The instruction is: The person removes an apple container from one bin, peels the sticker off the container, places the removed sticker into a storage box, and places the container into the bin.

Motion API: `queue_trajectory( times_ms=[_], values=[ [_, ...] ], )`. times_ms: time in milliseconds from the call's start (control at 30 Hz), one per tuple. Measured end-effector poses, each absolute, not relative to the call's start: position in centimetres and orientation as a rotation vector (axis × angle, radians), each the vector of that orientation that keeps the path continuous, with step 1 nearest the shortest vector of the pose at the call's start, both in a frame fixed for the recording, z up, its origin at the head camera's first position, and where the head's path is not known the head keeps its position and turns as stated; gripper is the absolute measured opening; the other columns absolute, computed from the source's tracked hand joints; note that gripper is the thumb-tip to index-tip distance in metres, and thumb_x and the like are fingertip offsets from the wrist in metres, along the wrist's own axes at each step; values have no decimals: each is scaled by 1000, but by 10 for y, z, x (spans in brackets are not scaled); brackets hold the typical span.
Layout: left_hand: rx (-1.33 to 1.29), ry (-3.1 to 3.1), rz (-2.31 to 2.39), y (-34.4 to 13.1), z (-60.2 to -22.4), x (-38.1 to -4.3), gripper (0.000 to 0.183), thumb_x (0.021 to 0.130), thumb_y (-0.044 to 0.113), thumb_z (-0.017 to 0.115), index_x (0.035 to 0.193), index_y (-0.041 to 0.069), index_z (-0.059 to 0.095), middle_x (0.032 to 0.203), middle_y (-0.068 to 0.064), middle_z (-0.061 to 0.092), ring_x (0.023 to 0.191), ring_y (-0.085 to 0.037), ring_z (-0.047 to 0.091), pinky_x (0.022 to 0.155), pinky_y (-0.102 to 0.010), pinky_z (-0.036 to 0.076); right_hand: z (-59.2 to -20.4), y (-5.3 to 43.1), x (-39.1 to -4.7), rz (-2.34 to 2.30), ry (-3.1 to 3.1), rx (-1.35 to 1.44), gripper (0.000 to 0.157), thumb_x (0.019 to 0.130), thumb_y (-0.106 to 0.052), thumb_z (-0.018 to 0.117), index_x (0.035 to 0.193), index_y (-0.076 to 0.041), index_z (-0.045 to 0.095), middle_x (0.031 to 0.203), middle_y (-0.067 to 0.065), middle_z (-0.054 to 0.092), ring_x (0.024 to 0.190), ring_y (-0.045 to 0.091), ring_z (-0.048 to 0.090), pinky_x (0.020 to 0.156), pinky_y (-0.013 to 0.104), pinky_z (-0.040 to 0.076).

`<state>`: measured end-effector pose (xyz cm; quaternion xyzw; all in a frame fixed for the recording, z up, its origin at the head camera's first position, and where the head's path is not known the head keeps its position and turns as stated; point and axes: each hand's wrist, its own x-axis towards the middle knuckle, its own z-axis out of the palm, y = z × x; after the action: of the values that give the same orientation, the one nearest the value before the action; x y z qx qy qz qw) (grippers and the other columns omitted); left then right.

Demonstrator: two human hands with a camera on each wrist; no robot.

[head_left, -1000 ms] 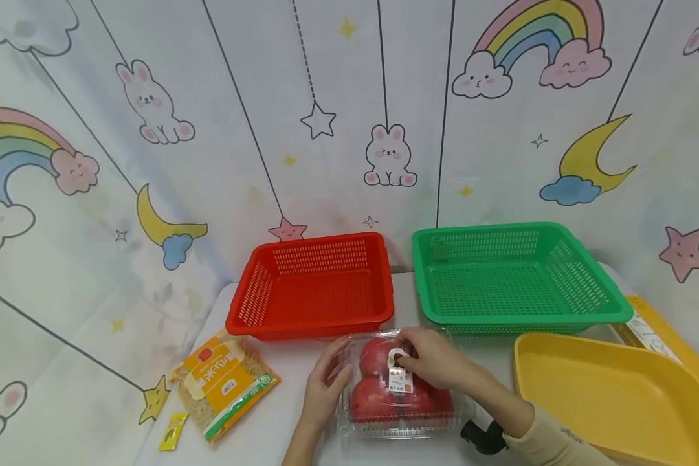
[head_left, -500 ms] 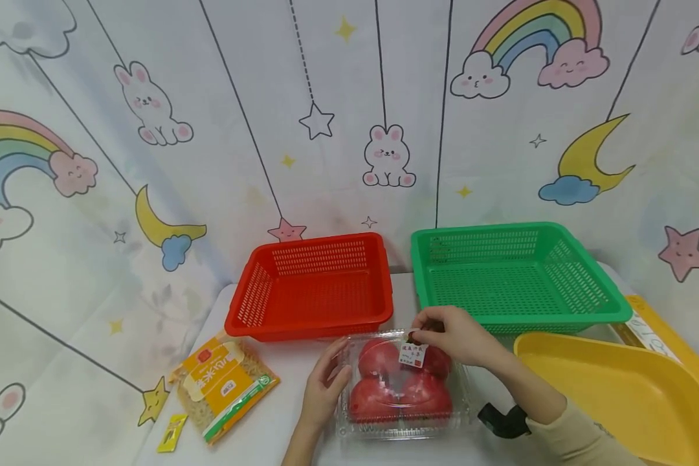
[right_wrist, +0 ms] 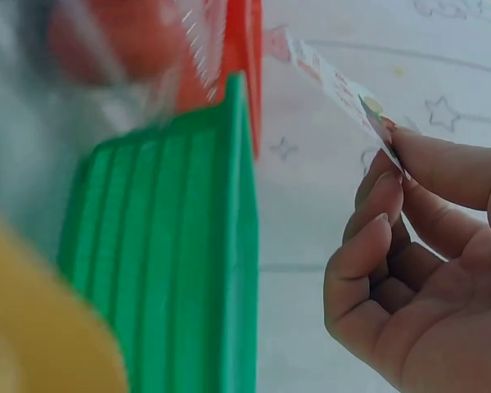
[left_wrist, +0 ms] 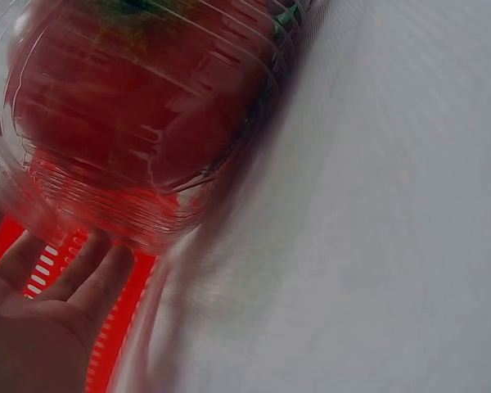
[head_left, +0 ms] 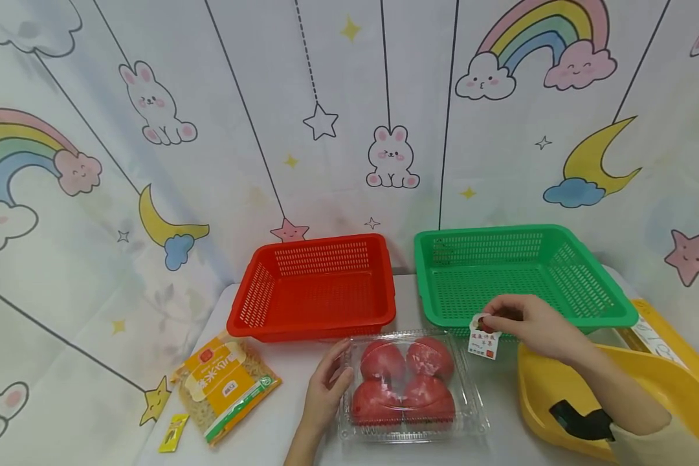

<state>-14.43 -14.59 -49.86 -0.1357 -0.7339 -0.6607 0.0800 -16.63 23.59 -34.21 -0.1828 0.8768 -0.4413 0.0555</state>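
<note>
My right hand (head_left: 532, 327) pinches a small white paper label (head_left: 482, 342) with red print between thumb and fingertips, in front of the green basket. The right wrist view shows the label (right_wrist: 335, 88) edge-on, clear of any surface. A clear plastic clamshell box (head_left: 474, 424) stands shut on the table with several red tomatoes (head_left: 378, 401) inside. Along the left side of the box rests my left hand (head_left: 325, 393), fingers loosely bent and not wrapped round it. In the left wrist view the fingertips (left_wrist: 106, 274) lie close by the box's ridged wall.
Behind the box stand a red basket (head_left: 311, 327) and a green basket (head_left: 530, 320). A yellow tray (head_left: 536, 401) lies at right, under my right forearm. On the left are an orange-and-clear food packet (head_left: 227, 388) and a small yellow sachet (head_left: 173, 432). A printed cloth (head_left: 338, 207) hangs behind.
The label has come off the box lid; my right hand has lifted it away to the right, toward the green basket. My left hand and the box have stayed in place.
</note>
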Motion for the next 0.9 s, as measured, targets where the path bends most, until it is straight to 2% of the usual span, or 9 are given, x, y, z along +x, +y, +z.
queue_trajectory(
  times_ms=[200,367,600,900],
  values=[
    [-393,-2210,-1976,-147,-500,-144,48,97,4,62,143,13,56,149,-8,50,134,-34,49,107,-42,44,-356,269,-162,-1278,2612,-541,14,103,-14,59,107,-2,67,97,2,68,84,11,63,74,27,54],
    [-379,-2216,-1981,-147,-501,-143,47,97,3,61,143,12,56,149,-9,51,134,-33,49,107,-42,44,-367,296,-160,-1250,2523,-535,16,104,-13,56,107,1,64,99,5,67,84,12,62,73,27,54],
    [-355,-2241,-1973,-146,-501,-142,48,97,5,61,144,15,56,149,-5,51,135,-29,48,107,-44,43,-385,330,-159,-1196,2372,-599,15,105,-11,53,106,1,63,95,2,67,82,12,60,72,28,53],
    [-366,-2245,-1975,-146,-499,-143,48,98,6,61,144,15,55,149,-5,51,136,-30,48,107,-45,43,-408,349,-162,-1219,2191,-580,11,103,-7,54,102,2,61,83,-3,60,68,14,49,55,28,34]
  ],
)
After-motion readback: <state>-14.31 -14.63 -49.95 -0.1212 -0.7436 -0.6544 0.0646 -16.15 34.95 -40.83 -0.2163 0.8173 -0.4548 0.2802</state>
